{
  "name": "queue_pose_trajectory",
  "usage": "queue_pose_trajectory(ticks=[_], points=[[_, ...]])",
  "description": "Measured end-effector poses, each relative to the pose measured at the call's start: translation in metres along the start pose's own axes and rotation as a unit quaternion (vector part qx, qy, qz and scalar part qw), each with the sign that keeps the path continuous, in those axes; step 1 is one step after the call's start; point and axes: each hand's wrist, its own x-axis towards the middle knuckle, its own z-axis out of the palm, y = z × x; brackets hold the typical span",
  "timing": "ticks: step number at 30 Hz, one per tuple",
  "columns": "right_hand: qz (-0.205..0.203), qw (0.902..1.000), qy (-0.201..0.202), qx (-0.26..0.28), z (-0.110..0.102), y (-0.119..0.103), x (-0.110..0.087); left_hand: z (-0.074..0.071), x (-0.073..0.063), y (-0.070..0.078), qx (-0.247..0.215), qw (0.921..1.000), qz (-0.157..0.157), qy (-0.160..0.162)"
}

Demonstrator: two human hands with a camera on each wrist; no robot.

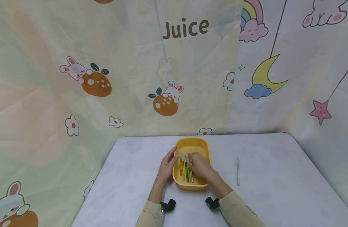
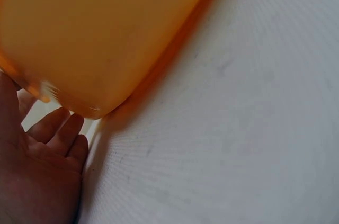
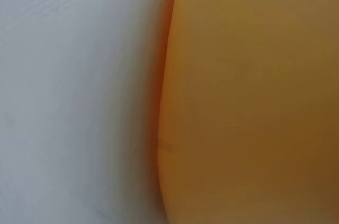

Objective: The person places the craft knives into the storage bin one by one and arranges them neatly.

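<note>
A yellow plastic tray (image 1: 191,186) stands on the table with several slim pen-like sticks (image 1: 186,170) side by side in it. These have pale tips and yellow, green and silver bodies. My left hand (image 1: 164,170) grips the tray's left side, thumb at the rim and fingers outside; the left wrist view shows this hand (image 2: 45,166) against the tray wall (image 2: 106,38). Reaching over the right side, my right hand (image 1: 201,165) pinches a silver stick (image 1: 192,176) at the row's right end; its fingertips are partly hidden. The right wrist view shows only the tray's outer wall (image 3: 243,97) and tabletop.
One more thin, pale stick (image 1: 238,171) lies on the white-covered table (image 1: 276,189), right of the tray. Printed cloth (image 1: 134,94) with cartoon rabbits hangs behind the table and at its sides. A black device (image 1: 169,205) is strapped to each wrist.
</note>
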Motion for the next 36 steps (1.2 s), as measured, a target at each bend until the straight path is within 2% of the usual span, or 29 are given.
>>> queue_pose_trajectory(ticks=[13,26,30,36], points=[[0.002,0.9994,-0.027,0.02,0.0013,0.0014,0.0012,-0.0002,0.0009,0.0007,-0.002,1.0,0.003,-0.005],[-0.007,0.9997,-0.016,0.016,0.0014,0.002,0.0003,-0.0003,0.0011,-0.0001,0.004,1.0,0.008,-0.004],[-0.01,0.9998,-0.001,0.02,0.0021,0.003,-0.0013,-0.0004,0.0015,-0.0019,0.009,1.0,0.004,-0.001],[-0.018,0.9974,0.06,0.034,-0.0001,0.0019,-0.0036,-0.0004,0.0015,-0.0016,0.004,1.0,0.006,-0.003]])
